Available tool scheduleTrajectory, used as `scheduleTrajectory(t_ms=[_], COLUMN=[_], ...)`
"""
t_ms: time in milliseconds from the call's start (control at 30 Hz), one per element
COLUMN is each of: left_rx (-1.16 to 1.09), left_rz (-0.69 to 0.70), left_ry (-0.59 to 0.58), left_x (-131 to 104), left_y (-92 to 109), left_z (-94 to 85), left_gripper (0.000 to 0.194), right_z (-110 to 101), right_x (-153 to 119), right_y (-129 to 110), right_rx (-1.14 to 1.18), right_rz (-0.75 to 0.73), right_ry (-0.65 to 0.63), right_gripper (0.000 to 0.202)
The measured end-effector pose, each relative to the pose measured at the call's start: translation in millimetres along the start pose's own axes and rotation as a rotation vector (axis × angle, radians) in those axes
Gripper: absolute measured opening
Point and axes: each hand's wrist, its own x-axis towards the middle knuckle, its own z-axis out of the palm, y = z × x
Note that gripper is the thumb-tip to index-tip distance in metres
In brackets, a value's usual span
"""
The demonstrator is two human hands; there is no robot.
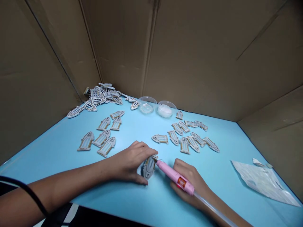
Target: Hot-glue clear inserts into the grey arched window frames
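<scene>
Near the front of the table, my left hand (133, 160) grips a small arched window-shaped piece (149, 167) by its edges, between thumb and fingers. My right hand (189, 179) is wrapped round a pink hot glue gun (171, 172), with a clear glue stick (210, 206) running out of its back. The gun's metal nozzle meets the upper end of the piece; whether glue is coming out is too small to tell. Similar arched pieces (107, 146) lie left of my left hand, and another group (184, 145) lies beyond my right hand.
A heap of arched pieces (104, 94) fills the back left corner. Two clear plastic bowls (147, 105) stand at the back, one holding something white. A crumpled white plastic bag (262, 183) lies at right. Cardboard walls (189, 56) enclose the blue table (132, 198). A black cable (26, 192) crosses lower left.
</scene>
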Motion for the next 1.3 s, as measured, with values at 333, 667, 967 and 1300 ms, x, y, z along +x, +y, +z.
scheduleTrajectory(t_ms=[333, 667, 967, 1300], left_rx=[-0.019, -0.182, -0.072, -0.045], left_rz=[-0.007, -0.319, -0.462, -0.43], left_ry=[0.003, -0.125, -0.279, -0.157], left_x=[-0.3, 0.9, 2.0, 24.2], left_y=[-1.3, -4.1, -2.0, -9.5], left_z=[-1.1, -8.5, -20.1, -1.4], left_gripper=[0.095, 0.094, 0.091, 0.055], right_z=[0.9, -17.5, -20.5, -22.5], right_x=[-2.6, 6.8, 11.7, 0.7], right_y=[1.1, 2.0, 1.3, 3.1], right_rx=[0.003, 0.28, 0.339, 0.585], right_rz=[0.026, 0.417, 0.529, 0.692], right_ry=[-0.005, 0.095, 0.129, 0.165], right_gripper=[0.018, 0.021, 0.027, 0.036])
